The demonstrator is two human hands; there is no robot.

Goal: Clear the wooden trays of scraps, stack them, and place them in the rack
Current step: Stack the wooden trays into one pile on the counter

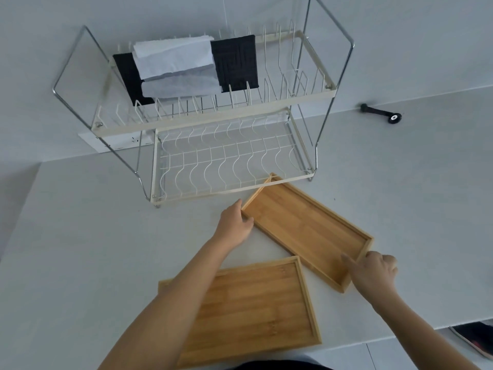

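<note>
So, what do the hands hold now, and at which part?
Both hold the far tray: left hand at its left corner, right hand at its near right end.

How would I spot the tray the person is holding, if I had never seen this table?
Find the two-tier wire rack on the white table. The farther tray lies just in front, one corner touching the rack's base. Unlike the nearer tray, it has the left hand and the right hand at opposite ends.
</note>
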